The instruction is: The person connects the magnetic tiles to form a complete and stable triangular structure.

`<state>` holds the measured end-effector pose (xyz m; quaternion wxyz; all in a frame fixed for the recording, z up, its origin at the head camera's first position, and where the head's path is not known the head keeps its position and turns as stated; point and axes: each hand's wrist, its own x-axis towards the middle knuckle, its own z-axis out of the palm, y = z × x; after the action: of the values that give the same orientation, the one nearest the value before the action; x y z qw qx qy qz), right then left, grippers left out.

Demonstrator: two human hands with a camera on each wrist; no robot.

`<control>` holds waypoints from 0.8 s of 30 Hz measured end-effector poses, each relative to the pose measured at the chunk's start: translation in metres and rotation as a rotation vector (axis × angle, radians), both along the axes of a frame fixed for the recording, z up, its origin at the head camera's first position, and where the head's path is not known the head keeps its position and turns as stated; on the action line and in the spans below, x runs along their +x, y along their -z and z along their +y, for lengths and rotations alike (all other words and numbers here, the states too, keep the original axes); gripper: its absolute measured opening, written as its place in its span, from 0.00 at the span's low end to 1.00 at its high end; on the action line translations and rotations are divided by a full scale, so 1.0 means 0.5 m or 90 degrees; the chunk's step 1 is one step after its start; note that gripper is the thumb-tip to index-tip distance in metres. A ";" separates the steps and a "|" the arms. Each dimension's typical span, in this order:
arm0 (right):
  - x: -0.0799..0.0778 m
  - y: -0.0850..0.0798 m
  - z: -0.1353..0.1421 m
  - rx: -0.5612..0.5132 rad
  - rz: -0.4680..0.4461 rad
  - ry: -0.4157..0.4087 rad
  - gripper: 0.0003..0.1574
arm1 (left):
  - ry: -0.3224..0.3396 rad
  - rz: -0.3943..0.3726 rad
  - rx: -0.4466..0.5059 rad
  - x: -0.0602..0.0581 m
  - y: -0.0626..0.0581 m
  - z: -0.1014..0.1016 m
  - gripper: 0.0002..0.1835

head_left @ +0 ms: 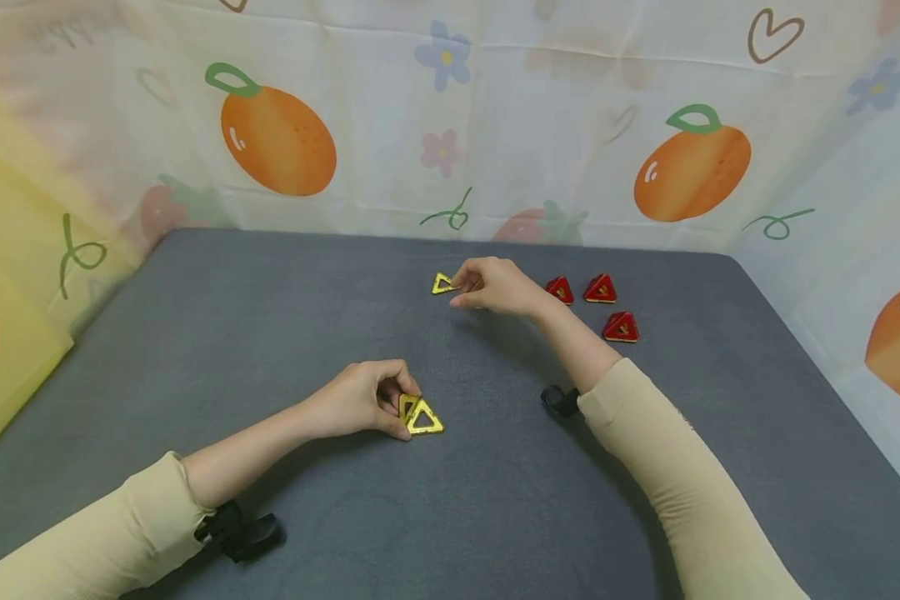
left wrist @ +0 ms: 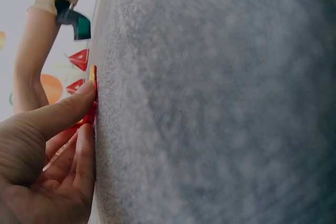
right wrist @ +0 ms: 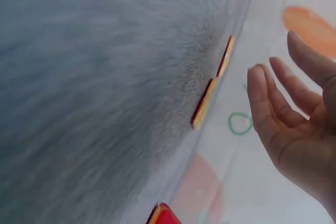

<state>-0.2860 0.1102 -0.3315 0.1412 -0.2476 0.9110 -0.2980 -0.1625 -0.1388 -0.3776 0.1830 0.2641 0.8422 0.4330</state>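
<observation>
Thumb and fingers of my left hand (head_left: 363,398) pinch yellow triangular tiles (head_left: 424,419) at the middle of the table. Two overlapping yellow triangles with open centres show there in the head view. From the left wrist, the thumb lies along a thin tile edge (left wrist: 93,74), with red showing below it. My right hand (head_left: 497,285) hovers farther back, fingers loosely bent and empty in the right wrist view. Just left of its fingertips in the head view lies another yellow triangular tile (head_left: 442,284). Two flat yellow-and-red pieces (right wrist: 203,103) appear beyond the table surface in the right wrist view.
Three red triangular pieces, raised like small pyramids, stand at the back right: one (head_left: 560,289) beside the right forearm, another (head_left: 601,288) to its right, the third (head_left: 621,327) nearer. A fruit-patterned cloth (head_left: 390,125) hangs behind the grey table (head_left: 307,300).
</observation>
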 end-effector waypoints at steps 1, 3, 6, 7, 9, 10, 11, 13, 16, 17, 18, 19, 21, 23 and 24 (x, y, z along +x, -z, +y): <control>-0.009 0.000 -0.002 -0.004 0.000 0.011 0.24 | 0.001 0.002 0.000 0.000 0.000 0.000 0.22; -0.027 0.003 -0.007 -0.019 -0.005 0.039 0.24 | 0.001 0.005 0.000 0.000 0.001 0.000 0.22; -0.049 0.012 -0.017 -0.059 -0.017 0.078 0.24 | 0.001 0.008 -0.001 0.000 0.000 0.000 0.22; -0.056 0.015 -0.020 -0.073 -0.021 0.086 0.24 | 0.002 0.010 -0.001 0.000 0.000 0.000 0.22; -0.067 0.022 -0.029 -0.090 -0.029 0.100 0.25 | 0.004 0.011 0.000 0.000 0.000 -0.001 0.22; -0.072 0.025 -0.033 -0.091 -0.030 0.104 0.25 | 0.004 0.011 0.000 0.000 0.000 -0.001 0.22; -0.077 0.028 -0.037 -0.089 -0.032 0.107 0.26 | 0.003 0.012 0.000 0.000 0.000 -0.001 0.22; -0.085 0.032 -0.045 -0.085 -0.046 0.112 0.27 | 0.005 0.014 0.000 0.000 -0.001 -0.001 0.22; -0.093 0.036 -0.054 -0.065 -0.070 0.111 0.30 | 0.007 0.013 -0.001 0.000 -0.002 -0.001 0.22; -0.095 0.036 -0.057 -0.059 -0.079 0.109 0.30 | 0.008 0.012 -0.001 0.000 -0.002 -0.001 0.22; -0.096 0.036 -0.059 -0.052 -0.087 0.106 0.31 | 0.010 0.011 0.000 0.000 -0.003 -0.001 0.22; -0.097 0.036 -0.062 -0.042 -0.094 0.103 0.31 | 0.011 0.009 0.000 0.000 -0.003 -0.001 0.22; -0.098 0.035 -0.066 -0.023 -0.106 0.097 0.32 | 0.010 0.007 0.002 0.000 -0.002 -0.001 0.22; -0.099 0.035 -0.068 -0.003 -0.117 0.095 0.32 | 0.009 0.006 0.002 0.000 -0.001 0.000 0.22; -0.099 0.035 -0.068 0.006 -0.122 0.094 0.32 | 0.007 0.006 0.002 0.000 0.000 0.000 0.22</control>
<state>-0.3355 0.0760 -0.3491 0.2067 -0.1492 0.9104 -0.3257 -0.1627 -0.1387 -0.3777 0.1812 0.2712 0.8410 0.4317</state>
